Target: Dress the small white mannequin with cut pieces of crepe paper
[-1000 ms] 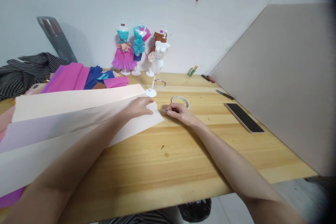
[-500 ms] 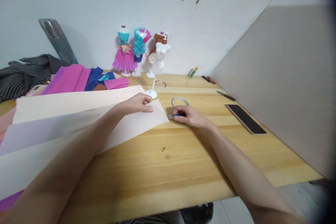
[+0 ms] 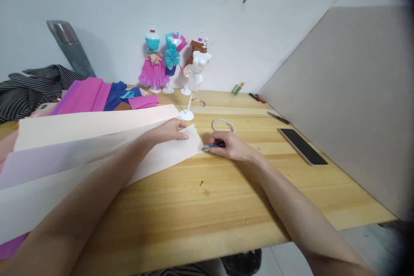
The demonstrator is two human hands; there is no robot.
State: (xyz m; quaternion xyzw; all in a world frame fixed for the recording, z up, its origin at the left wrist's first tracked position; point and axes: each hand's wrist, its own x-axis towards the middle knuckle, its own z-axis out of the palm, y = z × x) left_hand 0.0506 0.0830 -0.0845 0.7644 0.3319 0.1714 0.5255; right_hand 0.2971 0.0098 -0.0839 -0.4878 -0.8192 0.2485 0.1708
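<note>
My left hand point(image 3: 166, 131) lies on a long pale crepe-like sheet point(image 3: 161, 157), its fingers curled and the thumb pressing near the sheet's right end. With bent fingers, my right hand point(image 3: 229, 144) grips a small blue-handled tool with a shiny metal tip point(image 3: 206, 148). That tip is at the lower right corner of the pale sheet; whether it touches the sheet, I cannot tell. Just behind my right hand lies a white tape roll point(image 3: 223, 123). A bare white mini dress form point(image 3: 199, 67) stands upright beyond my left hand.
Dressed mini forms point(image 3: 153, 71) stand by the wall. Folded coloured sheets point(image 3: 90, 97), striped cloth point(image 3: 39, 79) and a grey bottle point(image 3: 73, 47) are at left. A black tablet-like slab point(image 3: 302, 146), a dark pen-like tool point(image 3: 277, 117) and a green-and-gold item point(image 3: 238, 88) lie right.
The sheet's right end rose and shifted right, then came back down and left. My right hand moved right and slightly nearer; the tool's tip turned toward the sheet's corner.
</note>
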